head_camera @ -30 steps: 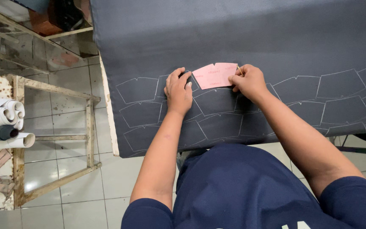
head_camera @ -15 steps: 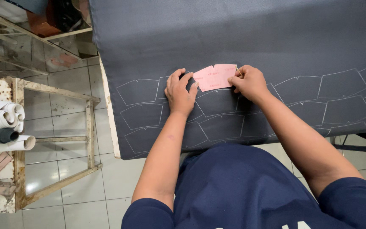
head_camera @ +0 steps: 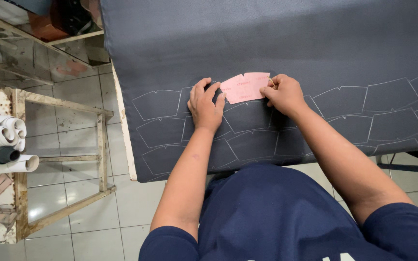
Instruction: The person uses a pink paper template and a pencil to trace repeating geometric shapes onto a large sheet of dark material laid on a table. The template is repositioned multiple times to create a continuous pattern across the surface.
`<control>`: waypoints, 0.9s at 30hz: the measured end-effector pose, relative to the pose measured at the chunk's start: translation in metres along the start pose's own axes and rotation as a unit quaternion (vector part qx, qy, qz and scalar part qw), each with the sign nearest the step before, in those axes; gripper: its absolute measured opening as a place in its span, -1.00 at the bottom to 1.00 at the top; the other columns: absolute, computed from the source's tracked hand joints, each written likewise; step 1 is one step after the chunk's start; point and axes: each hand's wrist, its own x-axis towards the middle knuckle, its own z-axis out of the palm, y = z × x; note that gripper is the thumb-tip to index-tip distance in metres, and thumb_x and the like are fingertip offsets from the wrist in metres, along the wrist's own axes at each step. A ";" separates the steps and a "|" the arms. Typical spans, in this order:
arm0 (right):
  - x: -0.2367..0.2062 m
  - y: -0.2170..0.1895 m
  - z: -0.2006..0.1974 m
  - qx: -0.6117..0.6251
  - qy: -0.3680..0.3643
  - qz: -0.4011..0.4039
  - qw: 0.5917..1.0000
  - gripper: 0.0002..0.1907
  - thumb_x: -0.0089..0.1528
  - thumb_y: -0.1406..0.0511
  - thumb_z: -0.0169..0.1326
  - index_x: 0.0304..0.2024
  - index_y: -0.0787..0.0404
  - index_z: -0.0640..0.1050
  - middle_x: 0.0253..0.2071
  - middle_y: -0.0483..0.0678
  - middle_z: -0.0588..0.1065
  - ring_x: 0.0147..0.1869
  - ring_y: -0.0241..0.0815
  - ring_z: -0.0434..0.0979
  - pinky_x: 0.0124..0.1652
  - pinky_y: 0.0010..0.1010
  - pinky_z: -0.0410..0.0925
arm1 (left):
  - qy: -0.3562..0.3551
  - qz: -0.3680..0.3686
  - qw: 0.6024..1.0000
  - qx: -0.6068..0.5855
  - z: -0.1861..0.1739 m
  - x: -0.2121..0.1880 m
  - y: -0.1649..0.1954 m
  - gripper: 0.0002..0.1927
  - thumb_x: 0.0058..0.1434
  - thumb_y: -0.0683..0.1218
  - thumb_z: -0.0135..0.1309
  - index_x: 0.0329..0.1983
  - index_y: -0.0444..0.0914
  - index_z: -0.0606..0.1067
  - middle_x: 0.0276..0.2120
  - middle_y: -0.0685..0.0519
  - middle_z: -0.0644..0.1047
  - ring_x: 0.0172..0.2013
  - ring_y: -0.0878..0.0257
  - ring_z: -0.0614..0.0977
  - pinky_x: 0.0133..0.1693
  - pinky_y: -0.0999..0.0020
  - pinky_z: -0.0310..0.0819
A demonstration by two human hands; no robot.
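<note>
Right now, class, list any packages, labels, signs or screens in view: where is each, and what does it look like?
No packages, signs or screens in view.
Pink card template: flat on the dark grey material between the left hand and right hand; roughly rectangular with a notched top edge, faint markings on it.

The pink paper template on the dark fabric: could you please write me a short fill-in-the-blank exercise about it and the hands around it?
1. The template lying on the dark grey fabric is ____ in colour.
2. The left hand presses on the template's ____ edge.
3. The outlines drawn on the fabric are ____ in colour.
4. The rolls at the picture's left edge lie beside a ____ frame.

Missing words: pink; left; white; wooden
</note>
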 end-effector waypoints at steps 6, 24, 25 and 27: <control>-0.001 -0.001 0.000 0.023 -0.004 0.007 1.000 -0.77 0.21 0.24 0.23 -0.23 0.28 0.54 -0.44 -0.05 0.57 -0.45 -0.28 0.60 -0.38 -0.46 0.43 | -0.004 -0.011 1.000 0.001 0.000 -0.001 0.002 -0.68 0.26 -0.03 0.17 0.08 -0.08 0.60 0.25 0.12 0.39 0.35 0.12 0.31 0.29 0.00 0.14; -0.001 0.000 -0.002 -0.002 -0.015 -0.004 1.000 -0.75 0.22 0.23 0.23 -0.23 0.29 0.53 -0.43 -0.03 0.58 -0.44 -0.27 0.62 -0.37 -0.45 0.42 | -0.011 0.012 1.000 -0.008 -0.005 -0.002 0.001 -0.57 0.16 0.04 0.25 0.10 -0.11 0.58 0.27 0.05 0.37 0.35 0.05 0.28 0.28 -0.07 0.11; -0.001 -0.001 -0.003 -0.003 -0.015 -0.002 1.000 -0.74 0.22 0.23 0.23 -0.23 0.29 0.53 -0.42 -0.03 0.58 -0.44 -0.26 0.62 -0.37 -0.44 0.42 | -0.010 0.013 1.000 -0.007 -0.005 -0.001 0.002 -0.57 0.16 0.04 0.25 0.10 -0.12 0.57 0.27 0.05 0.37 0.35 0.06 0.27 0.28 -0.08 0.11; -0.001 -0.002 -0.002 -0.005 -0.015 0.002 1.000 -0.73 0.22 0.22 0.23 -0.22 0.29 0.52 -0.41 -0.02 0.58 -0.44 -0.25 0.62 -0.37 -0.43 0.43 | 0.001 0.028 1.000 0.009 -0.005 -0.001 0.003 -0.60 0.14 0.02 0.24 0.06 -0.11 0.57 0.24 0.03 0.37 0.33 0.03 0.28 0.26 -0.08 0.11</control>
